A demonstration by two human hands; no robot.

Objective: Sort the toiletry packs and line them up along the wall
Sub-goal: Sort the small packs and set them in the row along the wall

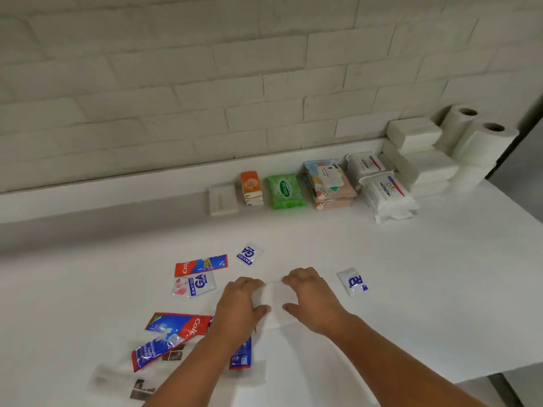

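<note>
You can read "Sanicare" and "15" on the green pack (285, 191) by the wall. The upper red sachet (201, 265) shows "Col", and the lower red sachet (176, 326) shows "Colg", upside down to you. "GA" and "2 in 1" stand on the near white sachet (199, 285) and the far white sachet (249, 254). The right sachet (352, 282) shows "RD". The blurred logo on the big white pack (388, 190) looks like "Dove".

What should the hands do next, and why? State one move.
Probably lift the white pack and carry it toward the wall, beside the flat white block at the left end of the sorted row. The left hand and right hand both grip it.
</note>
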